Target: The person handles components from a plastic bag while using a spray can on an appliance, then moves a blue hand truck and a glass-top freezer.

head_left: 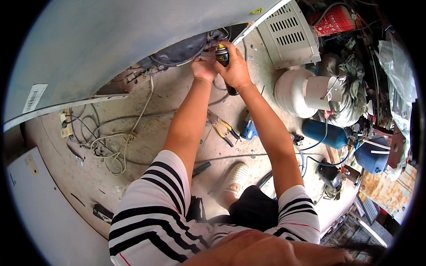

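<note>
My right hand (236, 66) is wrapped around a black spray can (222, 57) with a yellow top, which points up toward an opening low in a large grey appliance cabinet (111, 40). Close beside the can, my left hand (204, 69) reaches to the same opening. Its fingers are partly hidden by the can and the shadow there, so their grip is unclear. A dark rounded compressor (179, 51) sits in the opening, just left of both hands, with thin pipes and wires around it.
Pliers with yellow-black handles (220, 128) and a blue tool (249, 129) lie on the floor between my arms. Left are tangled cables (117, 153) and a power strip (66, 124). Right stand a white gas cylinder (293, 93), a blue cylinder (326, 133) and a slotted metal cover (290, 35).
</note>
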Tool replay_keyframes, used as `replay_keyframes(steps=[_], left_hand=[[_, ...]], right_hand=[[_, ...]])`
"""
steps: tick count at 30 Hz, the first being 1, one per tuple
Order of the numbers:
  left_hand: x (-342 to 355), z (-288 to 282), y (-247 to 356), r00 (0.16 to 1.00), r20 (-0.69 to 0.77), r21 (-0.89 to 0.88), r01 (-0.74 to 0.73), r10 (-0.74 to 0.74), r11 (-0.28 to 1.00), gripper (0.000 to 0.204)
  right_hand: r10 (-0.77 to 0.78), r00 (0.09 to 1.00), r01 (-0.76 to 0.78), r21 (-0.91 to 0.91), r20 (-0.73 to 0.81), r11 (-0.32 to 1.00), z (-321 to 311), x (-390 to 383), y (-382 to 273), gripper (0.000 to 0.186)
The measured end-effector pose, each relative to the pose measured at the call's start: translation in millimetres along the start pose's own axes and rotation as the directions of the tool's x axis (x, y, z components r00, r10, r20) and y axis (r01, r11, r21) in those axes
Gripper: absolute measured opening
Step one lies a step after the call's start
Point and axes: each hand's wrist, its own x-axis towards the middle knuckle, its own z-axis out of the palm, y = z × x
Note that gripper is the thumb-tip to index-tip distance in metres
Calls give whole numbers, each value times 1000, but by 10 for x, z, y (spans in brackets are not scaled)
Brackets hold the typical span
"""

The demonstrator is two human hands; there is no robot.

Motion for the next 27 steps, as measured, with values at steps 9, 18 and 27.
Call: replay_keyframes(steps=[9,18,27], left_hand=[[-66,-110,-80,995,95,207,2,-22,978,46],[-138,25,-130,974,-212,188,-36,76,981,47],[-238,-115,52,978,-204,194,-7,47,981,46]], right_hand=[[-25,997,27,25,-71,999,-63,-80,107,58],[13,997,-15,-17,-73,1000,-39,-159,163,58],[-40,999,40,3,-17,999,39,-208,97,57]])
